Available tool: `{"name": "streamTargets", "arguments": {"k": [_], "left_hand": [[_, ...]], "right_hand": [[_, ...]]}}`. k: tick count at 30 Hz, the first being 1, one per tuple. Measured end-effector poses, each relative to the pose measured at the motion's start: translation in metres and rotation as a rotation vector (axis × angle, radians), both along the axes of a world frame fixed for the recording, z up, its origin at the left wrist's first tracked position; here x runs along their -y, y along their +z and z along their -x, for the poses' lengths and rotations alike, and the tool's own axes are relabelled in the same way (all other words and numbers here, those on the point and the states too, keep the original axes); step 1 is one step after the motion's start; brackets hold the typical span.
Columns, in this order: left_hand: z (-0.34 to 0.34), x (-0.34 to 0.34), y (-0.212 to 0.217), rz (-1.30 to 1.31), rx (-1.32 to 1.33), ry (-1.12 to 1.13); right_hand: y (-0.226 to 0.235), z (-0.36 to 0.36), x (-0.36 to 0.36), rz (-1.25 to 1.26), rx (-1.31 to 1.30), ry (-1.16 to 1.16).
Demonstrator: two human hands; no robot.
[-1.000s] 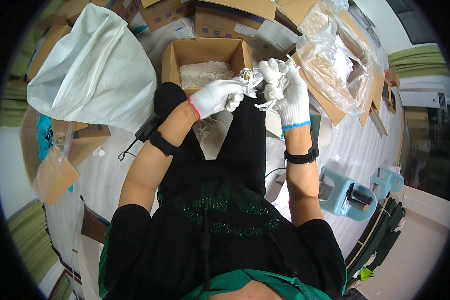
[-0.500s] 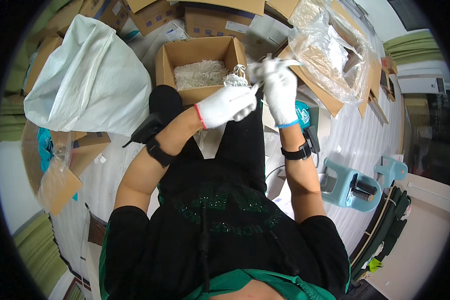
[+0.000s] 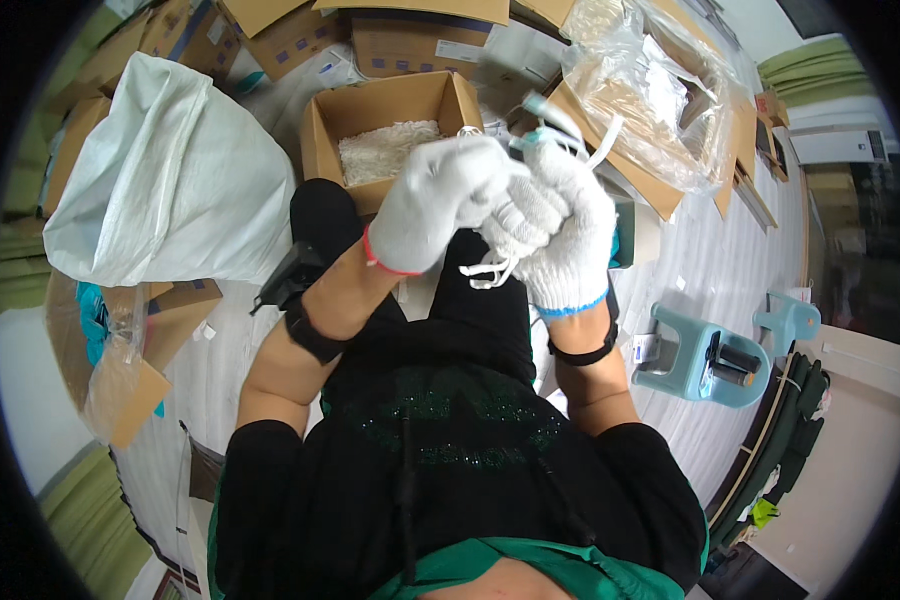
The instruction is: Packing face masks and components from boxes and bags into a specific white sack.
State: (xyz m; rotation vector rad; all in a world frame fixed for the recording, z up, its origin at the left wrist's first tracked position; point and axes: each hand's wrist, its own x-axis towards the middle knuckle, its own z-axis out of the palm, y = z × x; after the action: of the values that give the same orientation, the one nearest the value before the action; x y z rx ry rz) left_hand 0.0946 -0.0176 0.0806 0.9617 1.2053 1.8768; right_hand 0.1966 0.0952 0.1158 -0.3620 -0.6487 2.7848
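Note:
My left hand (image 3: 435, 195), in a white glove with a red cuff, is raised in front of the box with fingers closed at my right hand's fingertips. What it pinches is hidden. My right hand (image 3: 575, 235), gloved in white with a blue cuff, is curled around a bundle of white cord (image 3: 487, 270). Loops of cord hang below its fingers, and a loose end (image 3: 606, 142) sticks up above. A blurred pale teal strip (image 3: 550, 112) shows over the fingertips. Beyond my hands stands an open cardboard box (image 3: 320, 140) with many white cords (image 3: 385, 148) inside.
A large white woven sack (image 3: 170, 180) stands at the left. Another open carton (image 3: 120, 390) with teal items lies below it. At the far right is a plastic-lined carton (image 3: 660, 110). A light-blue stool (image 3: 680, 360) holds a black object. Several closed cartons (image 3: 410, 45) line the back.
Both hands have come nearer and higher, drawing closer together. My right hand has turned, so its curled fingers and the hanging cord loops now show.

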Motion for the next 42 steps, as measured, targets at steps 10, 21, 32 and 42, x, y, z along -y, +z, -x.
{"name": "streamTargets", "arguments": {"k": [10,21,32,42], "left_hand": [[0.006,-0.036,-0.022,-0.341,1.141,-0.029],[0.043,-0.07,-0.131,-0.447,1.942,-0.091],[0.04,-0.057,-0.079,0.289,0.619,-0.011],[0.007,-0.038,-0.07,0.514,-0.037,-0.275]], "right_hand": [[-0.032,0.024,-0.006,0.327,-0.172,-0.018],[-0.07,0.073,-0.067,0.216,-0.23,-0.364],[-0.054,0.06,-0.079,0.046,-0.088,-0.188],[-0.104,0.048,-0.074,-1.524,0.461,-0.513]]}}
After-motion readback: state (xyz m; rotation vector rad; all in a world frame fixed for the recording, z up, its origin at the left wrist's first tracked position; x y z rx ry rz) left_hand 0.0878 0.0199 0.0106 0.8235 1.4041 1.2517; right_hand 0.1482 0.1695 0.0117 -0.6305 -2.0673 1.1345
